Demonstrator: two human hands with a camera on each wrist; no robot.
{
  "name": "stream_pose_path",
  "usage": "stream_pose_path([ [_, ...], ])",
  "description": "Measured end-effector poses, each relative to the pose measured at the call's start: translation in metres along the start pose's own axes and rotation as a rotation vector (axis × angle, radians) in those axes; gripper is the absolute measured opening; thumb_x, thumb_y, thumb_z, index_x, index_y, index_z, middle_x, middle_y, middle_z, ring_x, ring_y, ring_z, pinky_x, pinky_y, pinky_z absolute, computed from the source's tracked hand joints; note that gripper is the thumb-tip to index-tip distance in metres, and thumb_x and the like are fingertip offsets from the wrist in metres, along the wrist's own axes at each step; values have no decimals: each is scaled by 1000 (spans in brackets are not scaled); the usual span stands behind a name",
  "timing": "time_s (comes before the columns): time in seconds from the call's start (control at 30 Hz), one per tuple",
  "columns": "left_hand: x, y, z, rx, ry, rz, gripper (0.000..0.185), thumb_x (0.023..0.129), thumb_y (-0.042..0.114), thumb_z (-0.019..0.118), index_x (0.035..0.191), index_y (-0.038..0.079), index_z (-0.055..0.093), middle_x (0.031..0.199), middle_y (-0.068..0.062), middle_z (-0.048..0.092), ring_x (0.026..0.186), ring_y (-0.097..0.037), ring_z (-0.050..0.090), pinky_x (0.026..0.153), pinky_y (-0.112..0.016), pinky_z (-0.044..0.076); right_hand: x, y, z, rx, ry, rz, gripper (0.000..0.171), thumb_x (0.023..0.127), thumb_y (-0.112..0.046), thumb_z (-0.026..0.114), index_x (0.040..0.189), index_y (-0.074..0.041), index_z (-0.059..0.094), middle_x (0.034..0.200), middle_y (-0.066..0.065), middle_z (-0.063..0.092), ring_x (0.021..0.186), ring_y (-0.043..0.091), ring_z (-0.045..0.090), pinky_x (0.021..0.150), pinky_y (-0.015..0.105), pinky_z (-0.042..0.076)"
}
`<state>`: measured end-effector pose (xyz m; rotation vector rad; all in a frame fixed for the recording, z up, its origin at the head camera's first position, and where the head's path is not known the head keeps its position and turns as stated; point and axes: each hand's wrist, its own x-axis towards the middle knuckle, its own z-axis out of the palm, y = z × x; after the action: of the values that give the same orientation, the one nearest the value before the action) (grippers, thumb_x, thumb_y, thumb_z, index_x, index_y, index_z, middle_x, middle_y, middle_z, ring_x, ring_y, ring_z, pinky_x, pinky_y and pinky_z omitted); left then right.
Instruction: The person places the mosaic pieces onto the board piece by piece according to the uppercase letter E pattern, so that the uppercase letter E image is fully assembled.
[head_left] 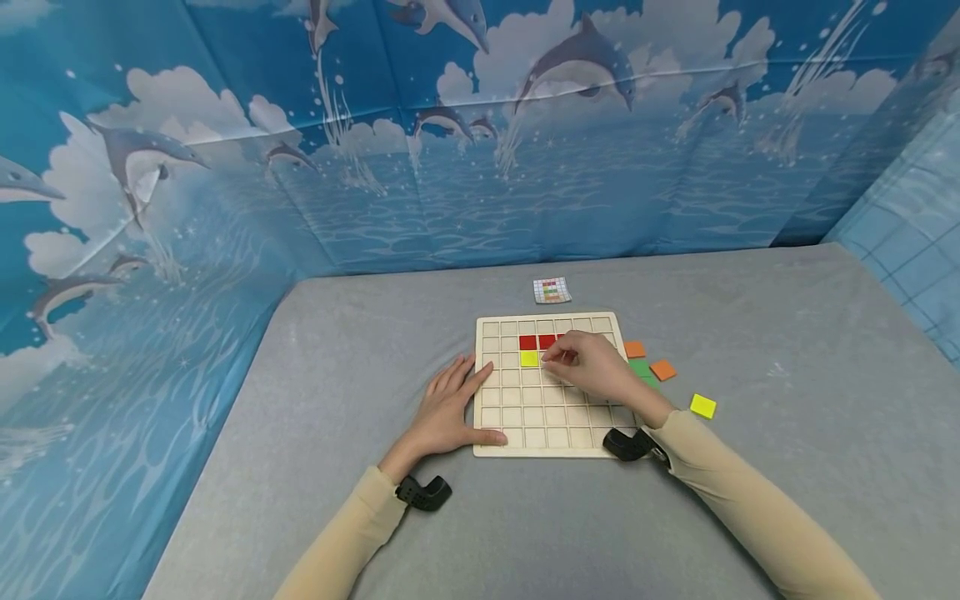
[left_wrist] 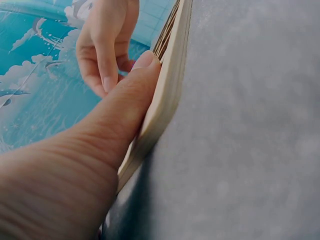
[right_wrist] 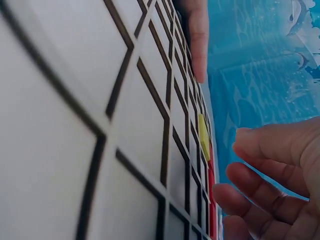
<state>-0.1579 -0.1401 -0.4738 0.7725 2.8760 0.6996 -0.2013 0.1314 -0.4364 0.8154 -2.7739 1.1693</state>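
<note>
A wooden grid board (head_left: 555,433) lies on the grey table. Two red tiles (head_left: 527,342) sit side by side in its second row, with a yellow tile (head_left: 529,358) just below the left one. My right hand (head_left: 561,357) hovers over the board just right of the yellow tile, fingers loosely curled, and the right wrist view shows nothing between them. My left hand (head_left: 457,400) lies flat on the table against the board's left side. Its thumb (left_wrist: 135,95) presses the board's edge (left_wrist: 172,85). The yellow tile (right_wrist: 203,136) shows edge-on in the right wrist view.
Loose tiles lie right of the board: an orange tile (head_left: 634,349), a green tile (head_left: 640,368), another orange tile (head_left: 663,370) and a yellow tile (head_left: 702,406). A small pattern card (head_left: 552,290) lies behind the board. A dolphin-print backdrop (head_left: 480,133) walls the table.
</note>
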Motion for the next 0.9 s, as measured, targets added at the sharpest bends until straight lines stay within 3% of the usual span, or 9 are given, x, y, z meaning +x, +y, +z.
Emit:
stream_pose_path([
  [0.2,-1,0,-1,3,5,6,107,70,63,73,153,20,22,157,-10,9,143,-24,2,110,-49,9,-17,4,-16,-22,34,-25,5,86,-11,71,91,-10,73,85,-4,64,73,13,58,62,32,45],
  [0.43,-1,0,0,1,-2,8,107,70,63,73,153,21,20,158,-7,7,143,-24,0,110,-48,8,-34,16,-40,-55,-6,69,10,87,-10,70,96,-6,73,90,1,63,77,17,56,66,35,45],
  [0.6,-2,0,1,-2,2,11,107,70,62,73,153,21,21,158,-8,8,143,-24,1,109,-49,8,-44,29,-54,-107,-39,111,15,85,-12,72,98,-4,71,91,7,57,77,22,48,65,36,39],
  [0.9,0,0,1,13,-9,-6,108,70,65,72,153,22,19,158,-6,5,143,-21,-1,110,-47,7,-58,44,-68,-185,-68,140,26,81,-20,78,97,-2,68,89,8,53,74,20,44,64,36,38],
])
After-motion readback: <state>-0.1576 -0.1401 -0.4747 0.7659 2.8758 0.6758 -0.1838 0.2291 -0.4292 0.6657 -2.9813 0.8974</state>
